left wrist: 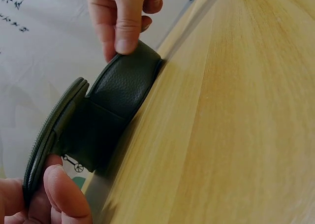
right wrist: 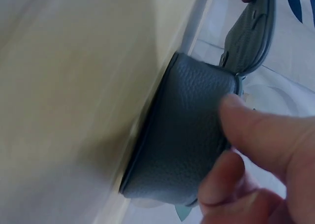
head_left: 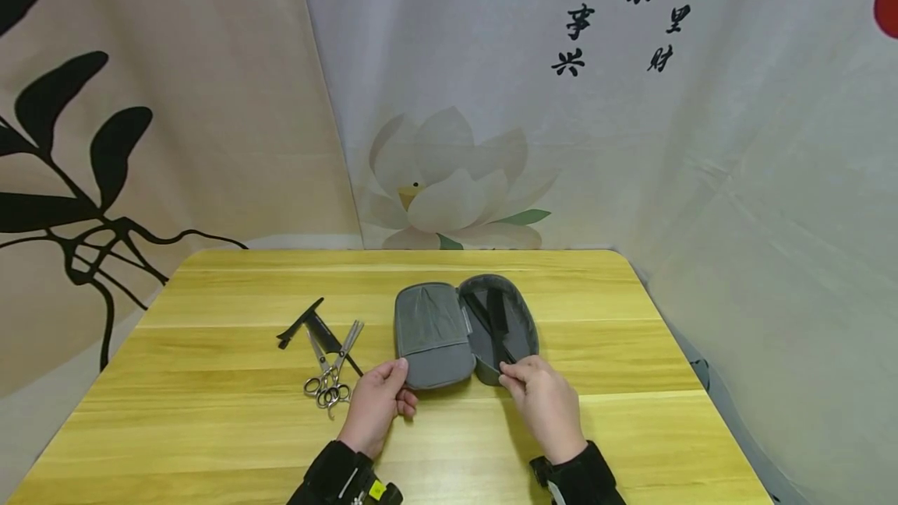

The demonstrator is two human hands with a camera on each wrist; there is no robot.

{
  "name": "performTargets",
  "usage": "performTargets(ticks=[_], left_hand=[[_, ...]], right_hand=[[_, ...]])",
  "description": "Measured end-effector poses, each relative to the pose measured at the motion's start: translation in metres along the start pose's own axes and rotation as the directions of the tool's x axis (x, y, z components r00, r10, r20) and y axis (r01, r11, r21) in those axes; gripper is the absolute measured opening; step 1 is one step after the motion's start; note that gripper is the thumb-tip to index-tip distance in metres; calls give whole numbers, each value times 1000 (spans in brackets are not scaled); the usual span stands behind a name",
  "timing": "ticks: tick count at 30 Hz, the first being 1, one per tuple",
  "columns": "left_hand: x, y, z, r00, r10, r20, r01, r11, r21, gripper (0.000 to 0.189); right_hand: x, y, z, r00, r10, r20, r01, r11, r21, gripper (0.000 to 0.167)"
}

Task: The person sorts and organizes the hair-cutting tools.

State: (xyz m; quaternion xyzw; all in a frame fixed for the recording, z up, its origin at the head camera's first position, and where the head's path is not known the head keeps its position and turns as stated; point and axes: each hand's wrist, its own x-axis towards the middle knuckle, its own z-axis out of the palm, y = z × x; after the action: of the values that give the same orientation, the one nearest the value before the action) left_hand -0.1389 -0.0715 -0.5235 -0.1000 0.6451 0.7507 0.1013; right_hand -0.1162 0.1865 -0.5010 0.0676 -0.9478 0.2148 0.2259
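Observation:
A grey zippered case lies unfolded on the table, its pocketed lid to the left and its deeper half to the right. My left hand grips the lid's near left edge between thumb and fingers. At the near rim of the deeper half, my right hand pinches with thumb and fingers; the left wrist view has its thumb over the outer wall. Inside that half are slim black tools, one reaching down to the right fingertips. Whether those fingers also touch it, I cannot tell.
Left of the case lie silver hair scissors beside a second pair with a toothed blade. Partly under them is a black comb with a thin tail, and a black T-shaped tool lies beside it. Printed cloth hangs behind the wooden table.

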Motion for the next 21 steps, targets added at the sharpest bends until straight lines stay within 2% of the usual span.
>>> performTargets(ticks=[6,14,21], left_hand=[[0,-1,0,1000,1,4,-1,1000,1,43],[3,-3,-3,1000,-9,16,9,1000,1,49],[2,-1,-3,1000,-14,15,14,1000,3,48]], right_hand=[[0,1,-2,999,-30,32,31,998,-46,30],[0,2,0,997,-70,34,73,994,-79,29],[0,0,-1,997,-63,52,68,994,-88,28]])
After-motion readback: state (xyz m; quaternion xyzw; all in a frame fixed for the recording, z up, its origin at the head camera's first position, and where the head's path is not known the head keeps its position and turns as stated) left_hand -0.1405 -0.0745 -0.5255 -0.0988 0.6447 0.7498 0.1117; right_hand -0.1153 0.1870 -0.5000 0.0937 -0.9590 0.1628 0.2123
